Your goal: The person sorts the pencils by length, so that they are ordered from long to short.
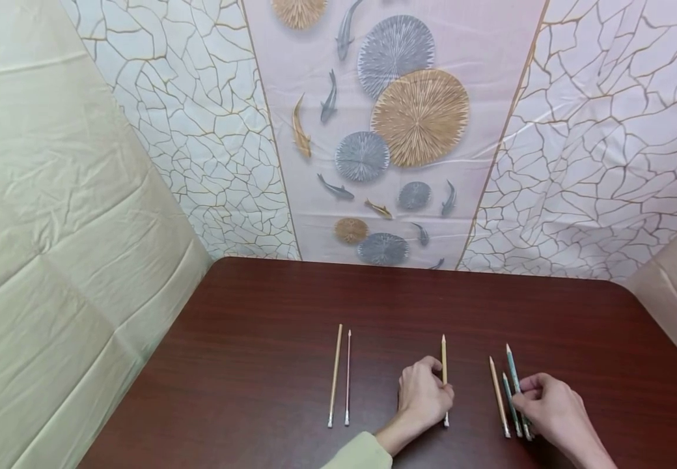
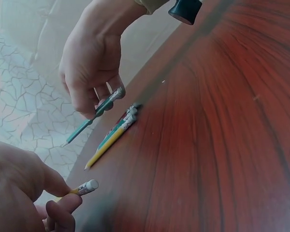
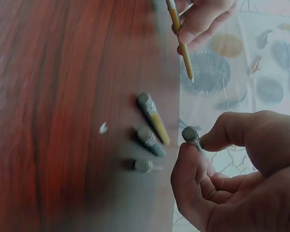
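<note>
My left hand (image 1: 423, 396) pinches a yellow pencil (image 1: 444, 355) between thumb and fingers, its tip pointing to the far side; in the left wrist view its white eraser end (image 2: 89, 187) sticks out past the fingertips. Over to the right, my right hand (image 1: 555, 412) holds a teal pencil (image 1: 511, 358). The right wrist view shows that pencil's grey eraser end (image 3: 189, 134) between thumb and forefinger. Beside this hand lie another yellow pencil (image 1: 498, 394), a green pencil (image 1: 511, 405) and a third pencil (image 3: 144, 166), mostly hidden by the hand in the head view.
Left of my hands, a gold-coloured pencil (image 1: 335, 374) and a thinner reddish pencil (image 1: 348, 378) lie roughly side by side on the dark wooden table (image 1: 245, 365). Behind the table hangs a patterned cloth (image 1: 315, 195); a plain pale cloth (image 1: 51, 228) covers the left side.
</note>
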The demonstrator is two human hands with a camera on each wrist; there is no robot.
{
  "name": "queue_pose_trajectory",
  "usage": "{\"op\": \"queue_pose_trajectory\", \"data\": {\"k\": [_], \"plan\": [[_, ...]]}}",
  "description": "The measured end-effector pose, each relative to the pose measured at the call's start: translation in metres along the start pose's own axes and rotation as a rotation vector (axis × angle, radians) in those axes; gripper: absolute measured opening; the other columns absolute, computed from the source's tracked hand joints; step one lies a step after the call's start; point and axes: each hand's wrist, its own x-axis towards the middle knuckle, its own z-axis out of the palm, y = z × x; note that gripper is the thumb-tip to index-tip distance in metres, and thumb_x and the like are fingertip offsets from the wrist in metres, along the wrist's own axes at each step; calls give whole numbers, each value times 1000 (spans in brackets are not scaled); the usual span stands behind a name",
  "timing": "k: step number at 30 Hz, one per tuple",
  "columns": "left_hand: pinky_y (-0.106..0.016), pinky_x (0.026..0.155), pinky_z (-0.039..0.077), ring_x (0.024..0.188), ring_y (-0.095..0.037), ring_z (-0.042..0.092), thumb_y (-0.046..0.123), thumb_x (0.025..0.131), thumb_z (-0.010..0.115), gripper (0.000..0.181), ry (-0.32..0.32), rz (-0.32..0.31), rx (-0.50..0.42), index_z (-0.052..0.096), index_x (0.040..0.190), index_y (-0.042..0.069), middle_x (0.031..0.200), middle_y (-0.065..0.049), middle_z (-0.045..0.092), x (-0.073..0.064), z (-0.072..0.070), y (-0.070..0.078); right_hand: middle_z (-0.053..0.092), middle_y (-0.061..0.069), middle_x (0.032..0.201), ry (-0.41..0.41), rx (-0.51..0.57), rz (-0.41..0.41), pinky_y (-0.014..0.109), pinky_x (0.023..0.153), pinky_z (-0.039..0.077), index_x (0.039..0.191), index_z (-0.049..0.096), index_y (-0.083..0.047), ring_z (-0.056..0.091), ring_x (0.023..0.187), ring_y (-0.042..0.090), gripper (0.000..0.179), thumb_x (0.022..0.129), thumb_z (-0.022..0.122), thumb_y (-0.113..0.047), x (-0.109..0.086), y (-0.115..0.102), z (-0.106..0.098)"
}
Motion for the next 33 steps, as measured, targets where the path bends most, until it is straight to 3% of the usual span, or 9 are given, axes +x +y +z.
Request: {"op": "queue_pose_trajectory", "data": {"k": [16,20,26,33], "plan": [[-26,66,50,62,0,59,7,68,81,24,18,12,0,71,90,12,59,17,62,-1,-16,-13,65,-1,77,-15,21,-43,30,59,45,95,64,1,59,65,14,23,74,67,-7,-2,-25,19],[-26,65,49,62,-1,59,7,68,81,24,32,20,11,71,89,12,59,17,61,-2,-20,-17,65,-1,76,-27,62,-38,29,58,47,95,63,2,60,59,14,23,74,66,-6,-2,-32,26],[-27,66,49,61,-1,58,6,68,81,24,37,31,23,71,89,10,59,18,60,-5,-26,-23,63,1,74,-38,152,-25,31,44,47,97,60,4,60,49,17,25,73,63,-3,-4,-38,36],[-30,67,51,62,-4,60,6,69,81,25,52,42,36,72,91,9,60,15,62,-2,-37,-26,63,1,72,-44,152,-33,28,49,47,96,61,4,60,48,17,23,74,64,-2,-3,-45,41]]}}
